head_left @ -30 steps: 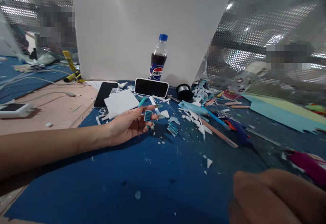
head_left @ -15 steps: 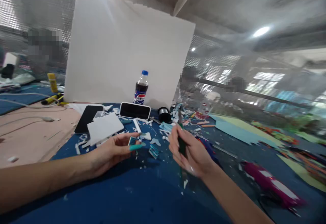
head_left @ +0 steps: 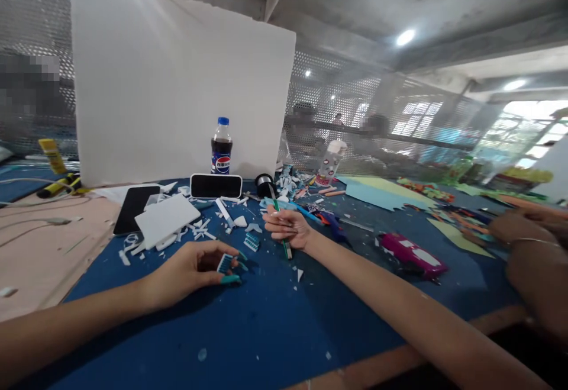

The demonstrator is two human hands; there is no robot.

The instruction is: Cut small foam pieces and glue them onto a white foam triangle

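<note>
My left hand (head_left: 189, 271) is closed near the front of the blue work mat, its long teal nails pointing right. Between its fingers is a small ribbed piece (head_left: 224, 263), white with teal stripes. A similar striped piece (head_left: 251, 241) lies on the mat just beyond it. Further right, my right hand (head_left: 287, 228) wraps round a slim green stick-like tool (head_left: 287, 250), which slants up toward the back; its exact kind is unclear. White scraps (head_left: 300, 274) lie below this hand, and a blue glue gun (head_left: 332, 224) is to its right.
White foam sheets (head_left: 167, 219), a dark tablet (head_left: 135, 209), a propped phone (head_left: 216, 186) and a cola bottle (head_left: 220, 147) stand or lie behind. A black spool (head_left: 265, 186), a magenta tool (head_left: 412, 254) and coloured sheets (head_left: 381, 193) are around. Another person's hand (head_left: 523, 230) is at right.
The view has swung to the right. My right hand has moved farther away over the mat with the green tool. My left hand still holds the ribbed piece. Another person's hands now show at right.
</note>
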